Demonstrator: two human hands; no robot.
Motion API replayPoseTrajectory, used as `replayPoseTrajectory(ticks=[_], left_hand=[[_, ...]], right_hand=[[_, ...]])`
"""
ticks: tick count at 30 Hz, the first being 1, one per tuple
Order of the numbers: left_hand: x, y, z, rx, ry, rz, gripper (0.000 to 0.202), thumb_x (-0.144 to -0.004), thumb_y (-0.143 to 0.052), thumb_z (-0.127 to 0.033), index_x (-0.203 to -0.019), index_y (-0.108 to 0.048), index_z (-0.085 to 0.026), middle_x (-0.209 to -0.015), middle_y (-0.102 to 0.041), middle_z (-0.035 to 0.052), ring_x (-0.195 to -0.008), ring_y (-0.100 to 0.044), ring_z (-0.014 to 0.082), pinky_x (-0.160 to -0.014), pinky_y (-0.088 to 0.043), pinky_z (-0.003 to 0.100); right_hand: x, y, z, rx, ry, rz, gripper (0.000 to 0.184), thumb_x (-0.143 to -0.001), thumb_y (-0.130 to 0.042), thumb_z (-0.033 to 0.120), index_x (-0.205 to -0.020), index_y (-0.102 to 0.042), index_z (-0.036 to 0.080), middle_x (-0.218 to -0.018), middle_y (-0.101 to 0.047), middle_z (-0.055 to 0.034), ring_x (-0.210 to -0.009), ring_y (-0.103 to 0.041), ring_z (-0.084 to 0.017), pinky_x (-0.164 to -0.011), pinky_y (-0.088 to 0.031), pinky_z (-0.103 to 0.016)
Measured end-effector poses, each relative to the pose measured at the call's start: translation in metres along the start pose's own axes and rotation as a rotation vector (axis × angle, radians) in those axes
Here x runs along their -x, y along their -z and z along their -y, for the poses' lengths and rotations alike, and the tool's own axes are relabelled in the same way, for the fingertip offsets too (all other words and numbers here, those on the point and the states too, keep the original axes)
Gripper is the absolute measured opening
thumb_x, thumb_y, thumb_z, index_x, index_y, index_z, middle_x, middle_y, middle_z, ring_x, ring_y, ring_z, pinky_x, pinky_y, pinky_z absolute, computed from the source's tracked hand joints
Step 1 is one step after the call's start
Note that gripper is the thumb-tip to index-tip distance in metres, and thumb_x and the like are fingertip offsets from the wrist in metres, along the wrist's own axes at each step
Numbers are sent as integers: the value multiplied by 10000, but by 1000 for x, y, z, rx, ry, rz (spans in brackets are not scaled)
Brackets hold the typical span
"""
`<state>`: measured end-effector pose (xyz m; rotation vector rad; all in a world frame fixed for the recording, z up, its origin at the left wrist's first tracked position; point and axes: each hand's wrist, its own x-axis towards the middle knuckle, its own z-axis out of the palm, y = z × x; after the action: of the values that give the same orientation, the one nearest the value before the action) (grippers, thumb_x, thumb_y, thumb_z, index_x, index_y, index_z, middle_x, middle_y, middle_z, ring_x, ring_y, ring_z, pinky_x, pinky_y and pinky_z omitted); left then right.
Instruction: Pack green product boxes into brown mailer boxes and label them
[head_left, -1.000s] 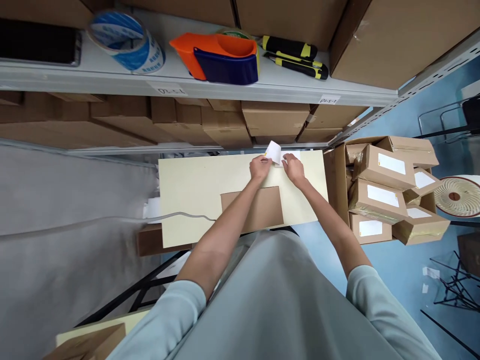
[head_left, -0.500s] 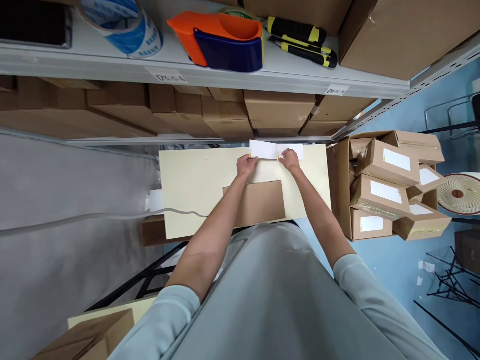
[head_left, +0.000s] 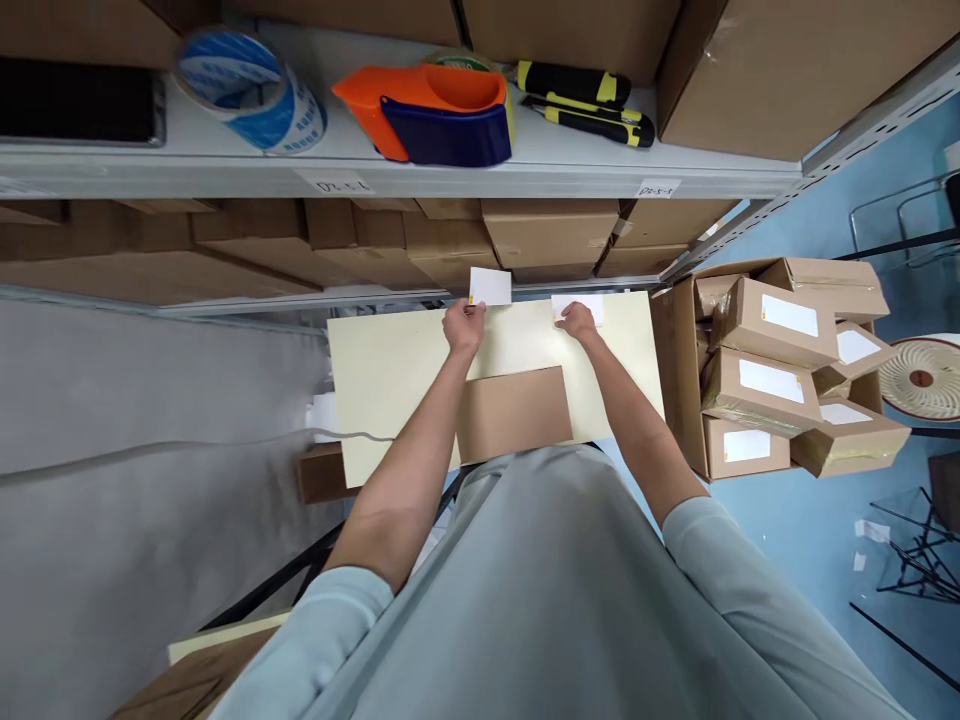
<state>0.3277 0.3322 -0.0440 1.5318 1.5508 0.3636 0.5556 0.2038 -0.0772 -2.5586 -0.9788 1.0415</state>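
L hand (head_left: 464, 326) is pinching a slip (head_left: 492, 286) by its corner at the desk's (head_left: 397, 365) far edge, R hand (head_left: 577, 321) is touching a 2nd slip (head_left: 589, 301) there (can't tell grip), both prob. being light, bendy, creasable, best held by edges.

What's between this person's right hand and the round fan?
From the right hand to the fan, the head view shows some white paper, the end of the cream table, then an open carton holding smaller boxes with white labels.

Left hand (head_left: 464, 326) pinched — right hand (head_left: 577, 321) curled, apparently.
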Motion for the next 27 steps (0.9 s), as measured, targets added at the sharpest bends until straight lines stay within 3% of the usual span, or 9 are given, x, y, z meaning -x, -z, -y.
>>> replayPoseTrajectory(ticks=[4,10,14,18,21,24,27], left_hand=[[37,25,-6,58,-61,-25,111,-929,-687,-322,-886,-652,-226,-972,-786,48,-984,-765,222,-981,-586,320],[137,56,-5,280,-69,62,167,-892,-705,-399,-922,-693,-235,-999,-811,44,-1004,-799,231,-961,-636,329],[193,73,-5,343,-69,58,236,-852,-749,-456,-949,-689,-250,-959,-789,34,-949,-810,212,-904,-662,322],[227,86,-4,461,-67,15,275,-798,-809,-480,-911,-696,-256,-925,-787,36,-913,-817,213,-902,-694,354],[244,95,-2,555,-30,30,371,-749,-870,-544,-903,-730,-238,-904,-797,45,-867,-810,230,-803,-714,376],[260,101,0,609,-9,64,482,-731,-914,-598,-954,-775,-193,-900,-811,63,-818,-790,232,-702,-700,364],[273,104,-1,646,3,82,539,-727,-942,-624,-973,-801,-166,-826,-798,52,-737,-761,210,-659,-683,343]], right_hand=[[2,3,2,5,7,4,196,-881,-848,215,-1061,-774,198,-1107,-774,-61,-1023,-743,-229,-957,-632,-350],[12,8,8,28,11,3,211,-892,-785,222,-1097,-753,181,-1188,-760,-88,-1075,-739,-234,-1005,-617,-348],[25,11,19,57,15,-3,297,-882,-742,232,-1164,-731,137,-1347,-711,-170,-1233,-709,-277,-1100,-570,-383],[45,23,33,49,25,22,505,-874,-791,297,-1316,-689,78,-1525,-628,-270,-1454,-619,-369,-1190,-523,-484],[69,38,35,4,68,80,592,-892,-844,412,-1361,-698,83,-1558,-634,-296,-1433,-661,-397,-1166,-554,-494],[109,50,26,-98,173,125,534,-1011,-739,555,-1328,-741,125,-1509,-714,-242,-1376,-715,-341,-1173,-554,-420],[171,52,16,-547,352,254,652,-1048,-588,784,-1162,-805,180,-1302,-827,-165,-1228,-776,-316,-1129,-585,-428]])
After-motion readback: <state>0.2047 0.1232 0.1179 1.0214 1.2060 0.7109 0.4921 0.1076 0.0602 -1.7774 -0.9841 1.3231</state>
